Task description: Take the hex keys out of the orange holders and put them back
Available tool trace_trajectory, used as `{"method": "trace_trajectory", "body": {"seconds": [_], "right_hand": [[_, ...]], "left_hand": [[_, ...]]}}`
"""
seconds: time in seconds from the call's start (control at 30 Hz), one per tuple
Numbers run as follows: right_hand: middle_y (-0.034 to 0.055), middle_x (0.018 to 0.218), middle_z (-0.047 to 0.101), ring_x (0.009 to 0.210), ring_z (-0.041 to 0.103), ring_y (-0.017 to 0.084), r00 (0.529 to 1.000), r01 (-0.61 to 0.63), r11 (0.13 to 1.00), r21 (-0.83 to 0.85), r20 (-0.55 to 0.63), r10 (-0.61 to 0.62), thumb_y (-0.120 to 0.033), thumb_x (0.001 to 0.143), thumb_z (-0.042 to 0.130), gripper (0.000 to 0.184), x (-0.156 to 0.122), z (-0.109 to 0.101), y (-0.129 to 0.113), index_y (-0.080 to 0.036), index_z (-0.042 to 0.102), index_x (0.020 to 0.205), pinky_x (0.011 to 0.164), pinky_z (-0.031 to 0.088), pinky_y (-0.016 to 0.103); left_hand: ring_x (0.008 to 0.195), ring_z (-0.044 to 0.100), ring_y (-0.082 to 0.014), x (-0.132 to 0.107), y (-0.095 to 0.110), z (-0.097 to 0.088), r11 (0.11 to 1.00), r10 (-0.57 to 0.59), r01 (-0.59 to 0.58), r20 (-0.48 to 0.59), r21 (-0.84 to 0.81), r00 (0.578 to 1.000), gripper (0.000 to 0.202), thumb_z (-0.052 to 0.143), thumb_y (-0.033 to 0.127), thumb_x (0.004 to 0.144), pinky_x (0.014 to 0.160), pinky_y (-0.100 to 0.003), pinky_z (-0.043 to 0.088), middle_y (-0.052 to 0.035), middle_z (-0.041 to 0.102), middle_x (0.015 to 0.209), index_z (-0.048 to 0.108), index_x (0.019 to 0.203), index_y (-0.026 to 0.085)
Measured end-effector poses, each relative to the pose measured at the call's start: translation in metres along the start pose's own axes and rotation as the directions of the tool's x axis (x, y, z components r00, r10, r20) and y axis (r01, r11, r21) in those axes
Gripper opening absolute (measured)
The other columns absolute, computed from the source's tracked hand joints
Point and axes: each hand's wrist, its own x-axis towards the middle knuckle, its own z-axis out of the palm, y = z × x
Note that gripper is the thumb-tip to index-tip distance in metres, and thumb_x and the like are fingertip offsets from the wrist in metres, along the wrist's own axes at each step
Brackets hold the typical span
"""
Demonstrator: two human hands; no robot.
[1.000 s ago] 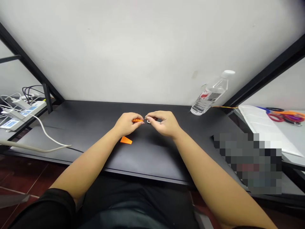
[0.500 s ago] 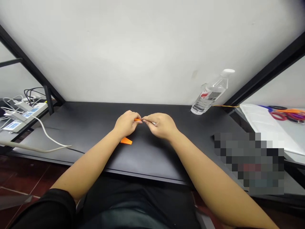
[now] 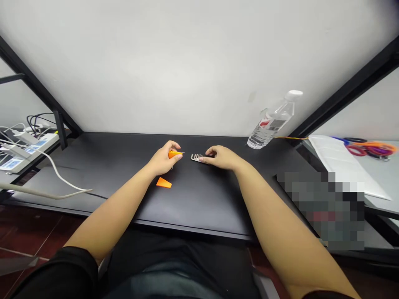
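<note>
Left hand (image 3: 162, 161): closing thumb and fingers on an orange strip (image 3: 173, 154), wrist angling inward.
Right hand (image 3: 220, 158): lying open, palm down, fingertips (image 3: 202, 159) touching a ribbed metal piece (image 3: 196, 158).
Metal piece location: sitting mid-tabletop (image 3: 93, 174), between both hands.
Orange wedge (image 3: 163, 183): lying flat just below the left hand.

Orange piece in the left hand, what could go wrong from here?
The small orange piece is pinched only by the fingertips of the left hand, so it might slip. Its thin metal tip sticks out and could prick a finger. The loose orange wedge lies just below that hand and might get knocked. The ridged metal piece could slide under the right hand.
</note>
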Motion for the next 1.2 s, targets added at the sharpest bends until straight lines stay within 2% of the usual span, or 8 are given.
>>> {"method": "trace_trajectory", "body": {"seconds": [0.1, 0.3, 0.5, 0.63, 0.73, 0.83, 0.93, 1.2], "right_hand": [[0.0054, 0.095, 0.075, 0.083, 0.067, 0.022, 0.992, -0.045, 0.999, 0.018, 0.115, 0.043, -0.065, 0.067, 0.078, 0.049, 0.004, -0.001, 0.009, -0.023, 0.074, 0.091, 0.067, 0.048, 0.031], [0.0029, 0.089, 0.073, 0.076, 0.064, 0.019, 0.986, -0.089, 0.996, 0.008, 0.142, 0.087, -0.056, 0.068, 0.08, 0.038, 0.0, -0.001, 0.002, -0.023, 0.073, 0.086, 0.064, 0.045, 0.029], [0.004, 0.093, 0.073, 0.079, 0.064, 0.018, 0.983, 0.08, 0.995, -0.066, 0.173, -0.067, -0.047, 0.082, 0.069, 0.024, -0.006, -0.003, -0.004, -0.022, 0.07, 0.08, 0.068, 0.045, 0.028], [0.0067, 0.093, 0.071, 0.081, 0.064, 0.02, 0.959, 0.282, 0.947, -0.153, 0.037, -0.28, -0.034, 0.086, 0.064, 0.016, -0.011, -0.005, -0.015, -0.021, 0.067, 0.078, 0.072, 0.047, 0.03], [0.0064, 0.088, 0.071, 0.077, 0.065, 0.02, 0.905, 0.403, 0.915, 0.01, -0.153, -0.397, -0.036, 0.089, 0.062, 0.017, -0.017, -0.005, -0.027, -0.021, 0.067, 0.082, 0.07, 0.049, 0.032], [0.0045, 0.08, 0.073, 0.071, 0.067, 0.019, 0.87, 0.465, 0.828, 0.313, -0.334, -0.362, -0.043, 0.09, 0.064, 0.022, -0.024, 0.0, -0.042, -0.021, 0.066, 0.085, 0.069, 0.054, 0.033], [0.0046, 0.079, 0.075, 0.073, 0.072, 0.021, 0.872, 0.473, 0.716, 0.514, -0.392, -0.295, -0.046, 0.088, 0.069, 0.025, -0.029, 0.008, -0.053, -0.022, 0.067, 0.088, 0.071, 0.059, 0.035], [0.0059, 0.088, 0.077, 0.08, 0.074, 0.021, 0.846, 0.515, 0.658, 0.55, -0.45, -0.286, -0.038, 0.086, 0.072, 0.017, -0.031, 0.019, -0.059, -0.021, 0.069, 0.09, 0.077, 0.061, 0.037]], "left_hand": [[0.084, 0.063, -0.0151, 0.0, 0.001, 0.0, 1.0, 0.014, -0.014, 0.028, 0.019, 1.0, 0.029, 0.063, 0.036, 0.089, 0.076, -0.028, 0.049, -0.0009, 0.068, 0.102, 0.057, 0.115, 0.025], [0.083, 0.064, -0.0152, -0.001, 0.006, 0.0, 0.997, 0.022, -0.024, 0.033, 0.067, 0.999, 0.025, 0.062, 0.035, 0.089, 0.077, -0.029, 0.048, -0.0001, 0.069, 0.102, 0.06, 0.112, 0.026], [0.08, 0.064, -0.0147, -0.002, 0.01, 0.001, 0.999, 0.002, -0.004, 0.045, 0.052, 0.999, 0.018, 0.061, 0.033, 0.089, 0.078, -0.029, 0.05, -0.0013, 0.071, 0.104, 0.063, 0.104, 0.023], [0.082, 0.065, -0.0165, -0.001, 0.012, 0.001, 0.997, 0.059, -0.061, 0.04, 0.054, 0.997, 0.014, 0.061, 0.031, 0.089, 0.08, -0.031, 0.051, -0.003, 0.071, 0.099, 0.066, 0.098, 0.021], [0.088, 0.065, -0.0181, 0.0, 0.012, 0.001, 0.989, 0.135, -0.135, 0.01, 0.06, 0.991, 0.013, 0.064, 0.03, 0.087, 0.084, -0.032, 0.052, -0.0038, 0.072, 0.1, 0.069, 0.096, 0.021], [0.093, 0.065, -0.0196, 0.0, 0.013, 0.0, 0.979, 0.186, -0.186, 0.006, 0.082, 0.983, 0.014, 0.066, 0.029, 0.086, 0.085, -0.033, 0.052, -0.0048, 0.072, 0.101, 0.071, 0.096, 0.021], [0.091, 0.065, -0.0194, 0.0, 0.013, 0.0, 0.971, 0.219, -0.22, 0.018, 0.097, 0.975, 0.015, 0.066, 0.031, 0.088, 0.084, -0.033, 0.052, -0.0049, 0.072, 0.099, 0.071, 0.098, 0.021], [0.09, 0.065, -0.0189, -0.001, 0.013, 0.0, 0.953, 0.282, -0.283, 0.021, 0.11, 0.959, 0.016, 0.066, 0.032, 0.089, 0.083, -0.032, 0.051, -0.005, 0.071, 0.098, 0.072, 0.099, 0.021]]}}
